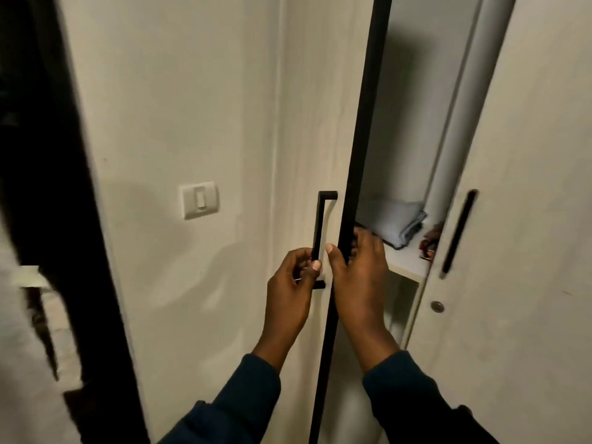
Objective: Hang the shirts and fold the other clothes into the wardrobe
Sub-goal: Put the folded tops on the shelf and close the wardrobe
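Hands work on the left wardrobe door [307,123], which stands partly open with its dark edge [355,187] facing the camera. The left hand [290,293] grips the lower part of the black bar handle [322,232]: the fingers curl behind the bar and the thumb lies across its front. The right hand [360,277] holds the door's dark edge just beside the handle, thumb on the outer face, fingers wrapped round to the inner side. The two hands are close together, with the handle and the door edge between them. Both forearms wear dark sleeves [243,402].

The gap between the doors shows the wardrobe interior. A white shelf [407,267] sits at about hand height. Folded grey clothes [395,224] lie on this shelf, toward the back, near the right hand but not touching it. A small reddish item [431,241] shows at the right end of the shelf, partly hidden by the right door; what it is cannot be told.

The right wardrobe door [525,219] carries its own black handle [459,232], with a round lock [437,306] below it. A light switch [199,200] is mounted on the wall [179,107] left of the wardrobe. A dark, blurred door frame [64,187] runs down the left side.
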The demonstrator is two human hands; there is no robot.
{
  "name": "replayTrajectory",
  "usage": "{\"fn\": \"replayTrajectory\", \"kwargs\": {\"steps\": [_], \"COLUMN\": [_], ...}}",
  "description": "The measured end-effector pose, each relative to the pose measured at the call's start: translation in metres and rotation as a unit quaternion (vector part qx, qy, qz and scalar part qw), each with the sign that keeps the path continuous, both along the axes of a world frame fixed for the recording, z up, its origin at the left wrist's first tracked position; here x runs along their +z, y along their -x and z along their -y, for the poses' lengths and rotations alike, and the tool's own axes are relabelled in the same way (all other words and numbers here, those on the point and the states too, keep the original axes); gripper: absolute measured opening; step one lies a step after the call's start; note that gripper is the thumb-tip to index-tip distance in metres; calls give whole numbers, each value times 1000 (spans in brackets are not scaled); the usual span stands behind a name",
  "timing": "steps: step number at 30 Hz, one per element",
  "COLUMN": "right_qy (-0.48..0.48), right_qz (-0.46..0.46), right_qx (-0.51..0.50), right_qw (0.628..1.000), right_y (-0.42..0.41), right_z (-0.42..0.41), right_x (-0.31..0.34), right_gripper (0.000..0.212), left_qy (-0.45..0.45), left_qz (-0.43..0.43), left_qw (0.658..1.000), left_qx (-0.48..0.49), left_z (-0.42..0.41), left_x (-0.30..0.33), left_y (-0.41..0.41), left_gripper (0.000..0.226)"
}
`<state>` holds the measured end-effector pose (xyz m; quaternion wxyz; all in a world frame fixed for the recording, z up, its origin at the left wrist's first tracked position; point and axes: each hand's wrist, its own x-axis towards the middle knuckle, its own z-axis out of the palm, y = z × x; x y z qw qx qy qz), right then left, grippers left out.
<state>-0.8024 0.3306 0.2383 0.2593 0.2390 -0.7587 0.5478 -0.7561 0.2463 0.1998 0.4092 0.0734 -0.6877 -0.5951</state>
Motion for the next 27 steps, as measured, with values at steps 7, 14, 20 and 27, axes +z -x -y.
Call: {"fn": "replayTrajectory", "kwargs": {"steps": [7, 14, 20, 27], "right_qy": [-94, -73, -54, -33], "right_qz": [-22, 23, 53, 92], "right_qx": [-243, -319, -333, -265], "right_qw": [965, 945, 940, 959], "right_y": [29, 67, 100, 135], "right_z": [-47, -59, -63, -74], "right_x": [4, -2, -2, -6], "right_gripper": [89, 104, 91, 47], "left_qy": [-2, 56, 141, 146], "left_qz": [0, 73, 94, 84], "left_qw": [998, 980, 966, 963], "left_qx": [-58, -176, -196, -210], "left_z": [-9, -17, -28, -41], "left_x": [-3, 4, 15, 15], "left_y": [39, 88, 133, 172], "left_gripper": [10, 12, 16, 23]}}
